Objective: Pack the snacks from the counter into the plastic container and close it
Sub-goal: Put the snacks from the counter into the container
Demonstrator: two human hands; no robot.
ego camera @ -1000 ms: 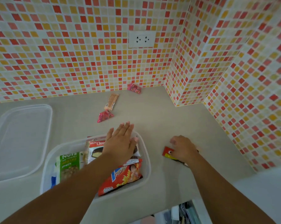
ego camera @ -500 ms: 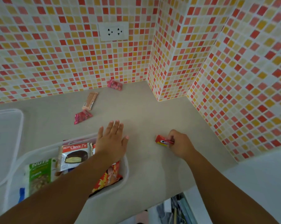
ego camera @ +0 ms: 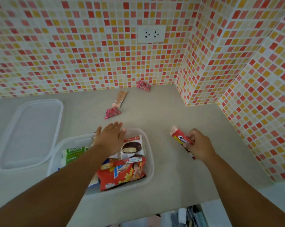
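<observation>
Three snacks lie loose in the upper middle of the frame, and a fourth is in my grip. My counter (ego camera: 163, 112) fills the middle of the frame, grey and bare enough to work on. At the left of the frame the clear lid (ego camera: 30, 133) lies flat beside the plastic container (ego camera: 150, 161), set aside, I judge, so the opening stays free while I pack. The container sits at lower centre with its rim open. Inside it a red potato-chip bag (ego camera: 122, 176) lies at the near end, a Choco Pie pack (ego camera: 132, 146) above it, and a green nuts pack (ego camera: 73, 153) toward the left wall.

My left hand (ego camera: 110, 138) is released, fingers straight and flat over the packs at the far rim; I judge it steadies what is already packed. My right hand (ego camera: 199, 145), right of the container, pinches a small red snack bar (ego camera: 181, 138), its far end tipped up; I cannot tell if the near end is clear of the counter. It should go into the container next.

Still out on the counter, upper centre: a tan wafer bar (ego camera: 119, 99), a pink candy (ego camera: 112, 113) just below it, and another pink candy (ego camera: 143, 86) against the tiled wall (ego camera: 73, 46).
</observation>
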